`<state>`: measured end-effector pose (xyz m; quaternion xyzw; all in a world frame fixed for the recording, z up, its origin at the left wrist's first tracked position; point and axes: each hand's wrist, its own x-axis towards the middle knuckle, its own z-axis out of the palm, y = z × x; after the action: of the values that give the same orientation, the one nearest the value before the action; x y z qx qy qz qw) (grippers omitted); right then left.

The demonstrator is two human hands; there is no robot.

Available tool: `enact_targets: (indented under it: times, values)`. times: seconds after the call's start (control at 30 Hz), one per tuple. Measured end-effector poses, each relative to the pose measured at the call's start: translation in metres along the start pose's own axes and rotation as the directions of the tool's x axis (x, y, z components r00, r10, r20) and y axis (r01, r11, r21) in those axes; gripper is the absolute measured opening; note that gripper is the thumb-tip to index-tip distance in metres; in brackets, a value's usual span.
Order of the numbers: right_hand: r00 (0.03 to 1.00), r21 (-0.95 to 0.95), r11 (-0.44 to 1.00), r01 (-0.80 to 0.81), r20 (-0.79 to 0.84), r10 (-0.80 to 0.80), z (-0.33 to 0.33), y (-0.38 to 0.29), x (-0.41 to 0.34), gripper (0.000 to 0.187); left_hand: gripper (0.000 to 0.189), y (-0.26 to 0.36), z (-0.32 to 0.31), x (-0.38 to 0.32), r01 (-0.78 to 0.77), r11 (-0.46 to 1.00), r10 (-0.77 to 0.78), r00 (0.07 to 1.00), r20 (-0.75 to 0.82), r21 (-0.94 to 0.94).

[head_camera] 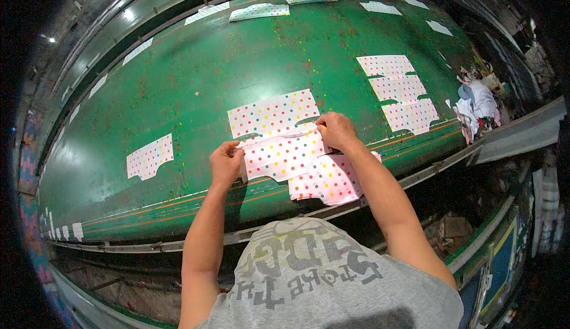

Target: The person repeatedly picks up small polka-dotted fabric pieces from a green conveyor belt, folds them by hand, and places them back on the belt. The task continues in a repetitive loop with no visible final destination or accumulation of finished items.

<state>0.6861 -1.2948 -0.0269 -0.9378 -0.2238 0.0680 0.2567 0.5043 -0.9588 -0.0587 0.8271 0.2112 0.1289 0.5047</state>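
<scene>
Between my two hands a white polka-dot fabric piece (280, 156) is held by its far corners. My left hand (227, 162) pinches the left corner, and my right hand (336, 131) pinches the right one. Just beyond, a similar dotted piece (274, 111) lies flat on the green table (196, 93), meeting the held piece's far edge. Under my right forearm, a stack of dotted pieces (327, 180) rests at the table's near edge, partly hidden by the held piece and the arm.
Joined in a column at the right are several dotted pieces (396, 77). A single piece (150, 156) lies at the left. More pieces (260, 12) line the far side. A heap of cloth scraps (481, 102) sits at the right end. A metal rail (147, 246) follows the near edge.
</scene>
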Motion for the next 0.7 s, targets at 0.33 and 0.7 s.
enact_targets:
  times: [0.33,0.7]
  values:
    - [0.988,-0.152,0.982,0.110,0.120,-0.092,-0.005,0.004,0.024,0.018,0.039,-0.012,0.006,0.016,0.063,0.997,-0.062,0.998,-0.033,0.047]
    - [0.754,0.595,0.769,0.236,0.387,-0.531,-0.044,-0.053,-0.001,0.017,0.033,-0.013,0.000,0.019,-0.020,0.986,0.016,1.000,0.023,0.168]
